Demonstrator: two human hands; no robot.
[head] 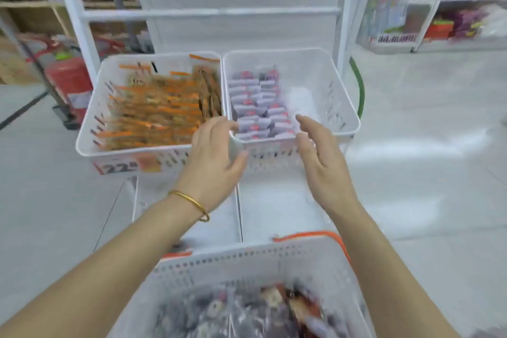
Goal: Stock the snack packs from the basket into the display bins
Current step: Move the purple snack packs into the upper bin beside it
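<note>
Two white display bins stand side by side ahead of me. The left bin (90, 129) is packed with orange snack packs (159, 112). The right bin (340, 107) holds rows of purple-and-white snack packs (258, 107) in its left half. My left hand (214, 151) hovers at the front rim where the bins meet, fingers relaxed and holding nothing. My right hand (321, 156) is at the right bin's front rim, fingers straight and empty. A white basket (247, 263) with an orange handle sits at the bottom, holding dark purple packs (247, 313).
A white rack frame (208, 12) rises behind the bins. A red fire extinguisher (70, 82) stands at the left on the floor. Stocked shelves (450, 16) fill the far right. White shelf trays (238, 208) lie below the bins. The frame is blurred by motion.
</note>
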